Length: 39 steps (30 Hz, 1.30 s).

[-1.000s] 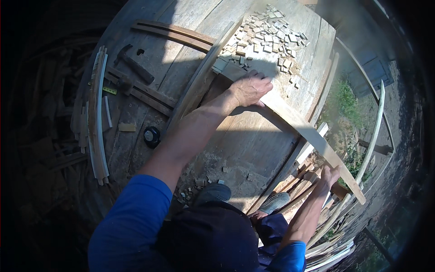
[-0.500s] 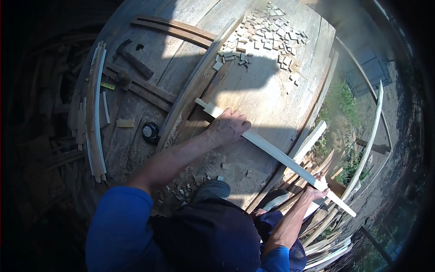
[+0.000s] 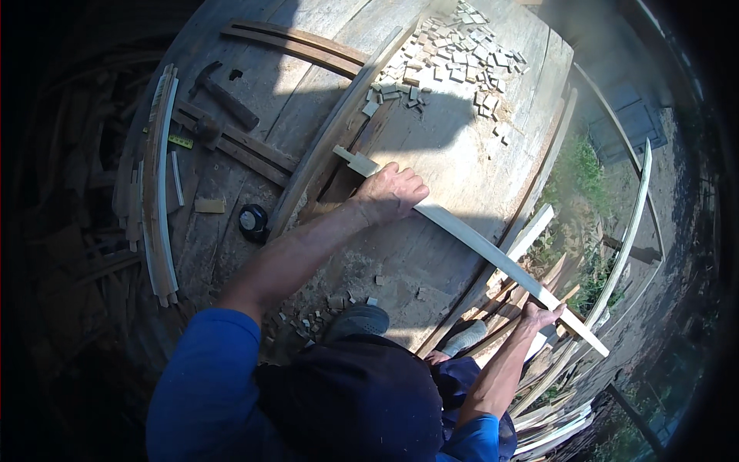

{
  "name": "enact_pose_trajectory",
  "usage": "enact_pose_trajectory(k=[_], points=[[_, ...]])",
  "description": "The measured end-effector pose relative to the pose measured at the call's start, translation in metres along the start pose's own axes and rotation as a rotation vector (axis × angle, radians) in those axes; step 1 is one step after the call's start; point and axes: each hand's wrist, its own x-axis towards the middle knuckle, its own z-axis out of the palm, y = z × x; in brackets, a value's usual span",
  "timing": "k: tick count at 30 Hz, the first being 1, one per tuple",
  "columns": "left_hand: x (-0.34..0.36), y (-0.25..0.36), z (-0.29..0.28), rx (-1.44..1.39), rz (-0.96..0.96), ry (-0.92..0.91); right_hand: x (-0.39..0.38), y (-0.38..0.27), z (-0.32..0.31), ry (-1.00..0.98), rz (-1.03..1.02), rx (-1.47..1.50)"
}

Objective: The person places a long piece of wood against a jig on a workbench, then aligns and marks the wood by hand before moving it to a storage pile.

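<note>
A long pale wooden strip (image 3: 481, 245) lies slantwise in front of me, its left end cut to a narrower tongue. My left hand (image 3: 396, 191) is closed over the strip from above, not far from that stepped end. Near the other end, my right hand (image 3: 543, 313) holds the strip from below, past the right edge of the worktable. Beneath the left part of the strip, a long wooden rail (image 3: 339, 123) runs along the wooden worktable (image 3: 431, 266).
Many small cut wood blocks (image 3: 454, 58) are scattered at the far side. Left of the rail lie a hammer (image 3: 231, 100), a round black tape-like tool (image 3: 252, 222), slotted wood pieces (image 3: 254, 154) and stacked strips (image 3: 160, 192). More long offcuts (image 3: 554, 431) lie at the lower right.
The strip and my left hand have shifted slightly away from me, to the right. My right hand has changed its grip, its fingers now more under the strip.
</note>
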Motion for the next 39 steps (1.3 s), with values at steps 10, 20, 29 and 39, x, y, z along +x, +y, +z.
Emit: enact_pose_trajectory(k=[10, 20, 29, 39], points=[[0.021, -0.008, -0.007, -0.012, 0.036, -0.059, 0.021, -0.006, 0.01, -0.141, 0.036, -0.017], [0.015, 0.014, -0.041, -0.109, 0.046, -0.214, 0.005, -0.015, 0.006, -0.041, -0.065, 0.018], [-0.024, 0.034, -0.039, -0.222, 0.035, -0.465, 0.013, -0.032, -0.049, -0.271, 0.201, 0.33], [-0.047, 0.025, -0.009, 0.071, 0.125, 0.114, -0.001, -0.02, 0.007, 0.284, 0.001, -0.277]])
